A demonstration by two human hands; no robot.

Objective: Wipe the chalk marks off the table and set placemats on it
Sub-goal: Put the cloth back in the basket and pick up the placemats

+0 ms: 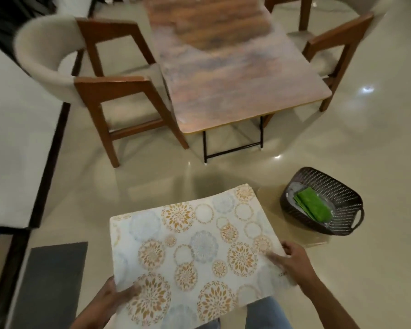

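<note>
I hold a white placemat (pixel 190 252) printed with gold and pale blue circles flat in front of me, low in the view. My left hand (pixel 114 296) grips its near left corner, thumb on top. My right hand (pixel 292 260) pinches its right edge. Ahead stands the wooden table (pixel 223 74), its top smeared with whitish chalk haze. The mat is well short of the table, over the floor.
Upholstered wooden chairs stand at the table's left (pixel 86 74) and right (pixel 335 51). A dark woven basket (pixel 328 186) on the floor holds a green folded cloth (pixel 312 206). A white counter (pixel 14 143) runs along the left; a dark mat (pixel 55 281) lies below it.
</note>
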